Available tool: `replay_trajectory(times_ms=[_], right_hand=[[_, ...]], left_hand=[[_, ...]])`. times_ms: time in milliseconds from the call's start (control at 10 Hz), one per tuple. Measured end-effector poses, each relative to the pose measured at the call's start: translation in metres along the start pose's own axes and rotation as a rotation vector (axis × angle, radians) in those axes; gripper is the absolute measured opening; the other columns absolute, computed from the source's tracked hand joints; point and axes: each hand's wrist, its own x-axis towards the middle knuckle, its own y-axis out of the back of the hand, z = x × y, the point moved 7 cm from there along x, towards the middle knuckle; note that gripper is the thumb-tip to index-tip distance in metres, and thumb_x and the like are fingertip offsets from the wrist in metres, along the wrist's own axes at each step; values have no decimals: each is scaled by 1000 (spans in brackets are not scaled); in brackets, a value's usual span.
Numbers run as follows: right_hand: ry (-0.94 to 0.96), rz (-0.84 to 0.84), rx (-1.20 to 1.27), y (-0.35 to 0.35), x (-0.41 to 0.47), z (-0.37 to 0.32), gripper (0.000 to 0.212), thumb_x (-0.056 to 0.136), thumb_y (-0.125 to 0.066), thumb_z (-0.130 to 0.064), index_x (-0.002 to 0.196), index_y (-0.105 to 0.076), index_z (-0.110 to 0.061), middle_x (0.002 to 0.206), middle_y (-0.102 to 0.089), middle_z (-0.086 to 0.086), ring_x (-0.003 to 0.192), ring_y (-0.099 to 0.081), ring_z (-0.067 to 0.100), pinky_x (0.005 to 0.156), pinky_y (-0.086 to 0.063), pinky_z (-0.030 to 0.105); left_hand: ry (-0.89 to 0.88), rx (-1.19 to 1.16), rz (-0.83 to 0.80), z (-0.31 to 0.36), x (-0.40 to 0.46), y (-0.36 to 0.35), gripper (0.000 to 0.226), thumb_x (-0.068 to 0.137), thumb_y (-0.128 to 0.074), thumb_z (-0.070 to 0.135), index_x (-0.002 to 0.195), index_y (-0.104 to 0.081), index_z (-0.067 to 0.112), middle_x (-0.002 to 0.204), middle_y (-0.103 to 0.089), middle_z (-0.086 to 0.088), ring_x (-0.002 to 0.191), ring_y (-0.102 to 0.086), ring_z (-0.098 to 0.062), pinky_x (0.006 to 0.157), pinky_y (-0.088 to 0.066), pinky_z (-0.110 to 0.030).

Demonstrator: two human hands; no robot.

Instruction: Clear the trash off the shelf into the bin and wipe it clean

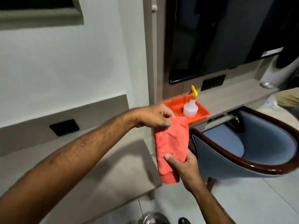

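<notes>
Both my hands hold a red-orange cloth (171, 143) in the air between the shelf and a chair. My left hand (155, 117) pinches its top edge. My right hand (184, 168) grips its lower folded part from below. The beige shelf (113, 168) lies under my left forearm, its top bare where it shows. Behind the cloth an orange tray (202, 113) sits on a longer counter and holds a white spray bottle (191, 107) with a yellow trigger. A round metal bin lid (150, 219) shows at the bottom edge on the floor.
A blue chair with a dark wooden rim (252, 165) stands close on the right, tucked under the counter (234, 97). A dark TV screen (218, 38) hangs above it. A small metal dish (267, 85) sits far right on the counter. Black wall sockets (64, 127) sit behind the shelf.
</notes>
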Motion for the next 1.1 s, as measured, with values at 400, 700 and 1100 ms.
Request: replay_trajectory(times_ms=[400,700,1100], right_hand=[[-124,215,-116,93,224,45,46,79,-78,-12,114,-53,-28,106,-70,5,87,-70,12,74,-58,32],[-197,45,-497,79,352,95,25,84,-66,-5,96,-64,-27,100,-72,-11,96,-68,20,82,-53,30],[-239,-263,-1265,14,361,84,22,87,-56,-29,104,-65,-17,118,-58,11,102,-61,24,76,-56,28]], left_hand=[[201,375,335,-124,255,83,39,88,-50,7,125,-57,17,122,-67,-13,106,-67,-30,91,-58,-37],[65,634,301,-211,348,76,21,86,-53,-5,97,-63,10,111,-63,-11,80,-56,-17,65,-39,-22],[28,959,435,-200,262,60,41,90,-63,19,126,-64,0,129,-66,-21,116,-64,-36,104,-52,-46]])
